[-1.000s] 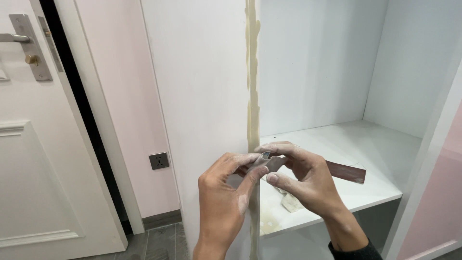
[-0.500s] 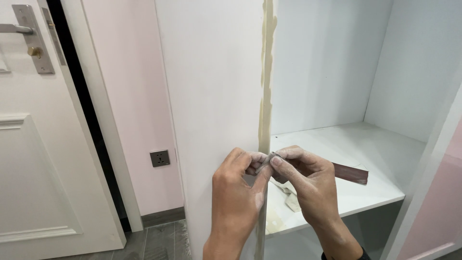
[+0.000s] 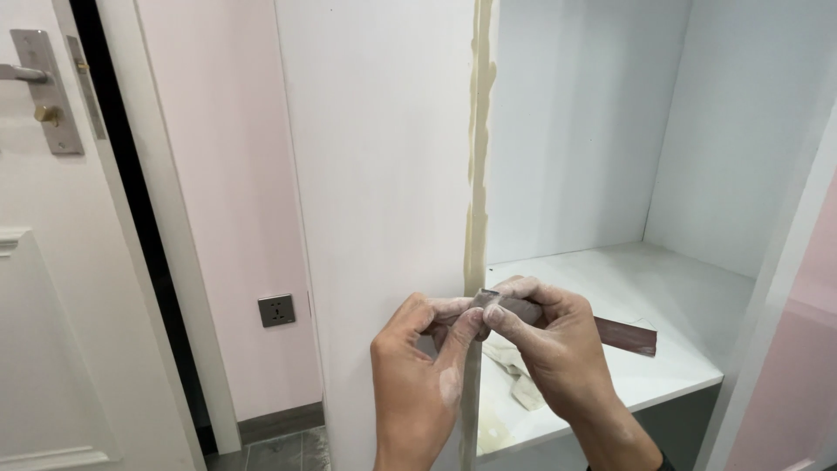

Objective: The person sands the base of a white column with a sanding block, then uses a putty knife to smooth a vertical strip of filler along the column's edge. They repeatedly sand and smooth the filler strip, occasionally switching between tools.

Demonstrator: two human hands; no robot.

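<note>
The small brownish piece of sandpaper sits pinched between my two hands, right against the front edge of the cabinet side panel, about level with the shelf. My left hand has its thumb and forefinger closed on the left end of the piece, and my right hand has its fingertips closed on the right end, so both grips are shut tight on the same bit of abrasive, the two thumbs nearly touching; my skin is dusted white. Running up the panel's edge is a yellowish strip of filler, uneven in width, with ragged borders all the way from my hands to the top of the view. Judging by that roughness, I would say the length above my hands is yet to be smoothed; the part below is hidden behind my hands and wrists, so I cannot tell how it looks. Just behind my right hand on the white shelf lies a longer reddish-brown strip of sandpaper, flat and apart from my fingers, and beneath my hands a crumpled pale cloth rests on the same shelf. Farther left are the pink wall with a grey socket, and a white door with a metal handle plate.
</note>
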